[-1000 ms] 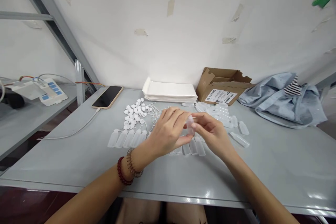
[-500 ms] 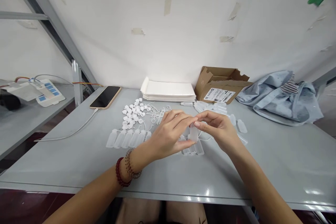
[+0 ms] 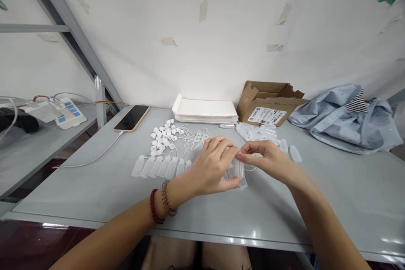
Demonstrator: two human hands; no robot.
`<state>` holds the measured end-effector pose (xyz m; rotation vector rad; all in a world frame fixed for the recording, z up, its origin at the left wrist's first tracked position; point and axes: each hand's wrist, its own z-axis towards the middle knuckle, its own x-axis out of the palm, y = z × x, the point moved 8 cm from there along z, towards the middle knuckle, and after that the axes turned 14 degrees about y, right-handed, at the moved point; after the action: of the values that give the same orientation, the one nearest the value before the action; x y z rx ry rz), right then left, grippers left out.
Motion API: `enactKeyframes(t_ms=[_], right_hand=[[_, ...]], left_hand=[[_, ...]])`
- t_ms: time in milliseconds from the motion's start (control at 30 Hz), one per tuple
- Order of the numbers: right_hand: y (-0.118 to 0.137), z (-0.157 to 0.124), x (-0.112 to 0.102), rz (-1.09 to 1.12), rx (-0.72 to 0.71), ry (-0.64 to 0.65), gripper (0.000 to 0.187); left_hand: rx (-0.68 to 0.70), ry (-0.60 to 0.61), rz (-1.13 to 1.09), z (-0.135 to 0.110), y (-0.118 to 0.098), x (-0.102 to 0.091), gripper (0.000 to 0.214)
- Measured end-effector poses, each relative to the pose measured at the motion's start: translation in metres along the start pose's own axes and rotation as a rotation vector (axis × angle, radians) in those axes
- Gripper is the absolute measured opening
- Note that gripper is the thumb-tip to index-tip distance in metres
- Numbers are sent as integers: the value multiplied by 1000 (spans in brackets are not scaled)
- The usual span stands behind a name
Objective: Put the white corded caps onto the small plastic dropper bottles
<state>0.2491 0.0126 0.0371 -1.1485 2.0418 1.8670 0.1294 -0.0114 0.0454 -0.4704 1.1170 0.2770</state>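
Observation:
Between my hands is a small translucent plastic bottle, held upright. My left hand grips it, with the thumb at its lower end and the fingers near its top. The thumb and fingertips of my right hand pinch together at the bottle's top; the exact part they hold is hidden. Left of my left hand, several similar bottles lie in a row, and others are partly covered under my hands. Beyond them are a pile of white caps and a heap of thin white loop straps.
More translucent bottles lie loose before an open cardboard box. A stack of white envelopes is at the wall. A phone with a cable is at left, a blue cloth bag at right, on the grey table.
Both hands, with the bottle between them, have shifted slightly right and lower in view. The left thumb sits lower on the bottle. The whole view has also shifted a little.

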Motion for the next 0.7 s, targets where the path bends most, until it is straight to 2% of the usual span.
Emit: enactKeyframes(t_ms=[167,300,433,700], right_hand=[[-5,-2,-4,-70,-63,99,25],[-12,-9,-14,-141,-75,116,24],[-21,-14,-24,-214,-33,119,21],[-40,-10,-21,-145,32,327,20]], left_hand=[[-82,90,10,14,2,10,39],[-165,119,-135,23,5,15,42],[-221,201,-238,32,4,30,42],[-273,308,-346,36,2,48,42]])
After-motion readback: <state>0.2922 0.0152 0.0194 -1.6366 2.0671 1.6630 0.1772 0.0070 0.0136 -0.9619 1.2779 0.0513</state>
